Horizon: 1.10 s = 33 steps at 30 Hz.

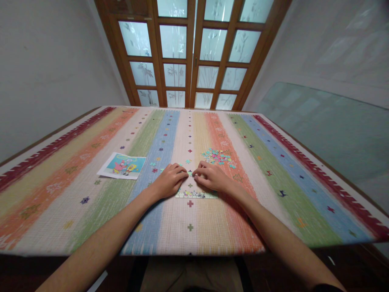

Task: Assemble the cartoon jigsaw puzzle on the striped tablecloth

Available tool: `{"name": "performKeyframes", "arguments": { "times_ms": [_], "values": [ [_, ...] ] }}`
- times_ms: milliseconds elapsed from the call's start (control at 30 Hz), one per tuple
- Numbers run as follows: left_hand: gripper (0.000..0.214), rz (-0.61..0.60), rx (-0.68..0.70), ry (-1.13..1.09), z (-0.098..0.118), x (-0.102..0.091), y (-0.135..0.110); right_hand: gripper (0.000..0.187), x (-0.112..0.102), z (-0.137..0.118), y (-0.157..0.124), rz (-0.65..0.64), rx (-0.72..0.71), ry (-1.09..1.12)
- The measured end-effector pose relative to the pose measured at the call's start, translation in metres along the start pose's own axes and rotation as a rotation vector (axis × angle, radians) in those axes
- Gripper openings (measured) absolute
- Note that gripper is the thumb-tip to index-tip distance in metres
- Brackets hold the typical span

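A partly assembled jigsaw puzzle [197,194] lies flat on the striped tablecloth [170,227] in front of me. My left hand [169,179] rests on its left upper edge with fingers curled and fingertips pressed down. My right hand [212,177] rests on its right upper edge in the same way. The fingertips of both hands meet at a small puzzle piece [190,174] at the top of the puzzle. A heap of loose puzzle pieces [218,156] lies just beyond my right hand. A few single pieces [155,164] lie scattered beyond my left hand.
A picture card [122,166] with cartoon figures lies to the left of my left hand. The table's front edge [188,254] is close to my body. A wooden door with frosted glass panes [194,52] stands behind the table. A glass sheet [328,129] leans at the right.
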<state>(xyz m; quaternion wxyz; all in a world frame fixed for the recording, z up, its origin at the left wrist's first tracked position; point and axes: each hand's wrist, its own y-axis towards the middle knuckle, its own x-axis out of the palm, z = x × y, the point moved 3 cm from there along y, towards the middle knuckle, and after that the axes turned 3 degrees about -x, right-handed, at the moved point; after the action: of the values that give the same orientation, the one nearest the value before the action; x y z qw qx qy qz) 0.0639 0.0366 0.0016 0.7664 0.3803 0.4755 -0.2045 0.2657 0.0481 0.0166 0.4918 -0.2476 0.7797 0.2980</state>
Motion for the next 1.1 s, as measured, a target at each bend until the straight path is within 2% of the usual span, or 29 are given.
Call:
{"name": "performKeyframes", "arguments": {
  "times_ms": [600, 833, 967, 1100],
  "values": [
    [0.02, 0.001, -0.003, -0.007, 0.0, -0.001, 0.0, 0.025, 0.004, 0.0, -0.002, -0.009, 0.007, -0.013],
    [0.022, 0.025, 0.013, -0.019, -0.002, -0.004, 0.0, 0.021, -0.004, 0.006, -0.004, 0.049, 0.018, -0.022],
    [0.025, 0.09, -0.038, 0.028, -0.015, -0.014, -0.002, 0.02, -0.013, 0.016, -0.009, 0.101, 0.045, -0.028],
    [0.024, 0.116, -0.124, 0.095, -0.041, -0.027, -0.01, 0.016, -0.019, 0.026, -0.016, 0.12, 0.08, -0.032]
  ]
}}
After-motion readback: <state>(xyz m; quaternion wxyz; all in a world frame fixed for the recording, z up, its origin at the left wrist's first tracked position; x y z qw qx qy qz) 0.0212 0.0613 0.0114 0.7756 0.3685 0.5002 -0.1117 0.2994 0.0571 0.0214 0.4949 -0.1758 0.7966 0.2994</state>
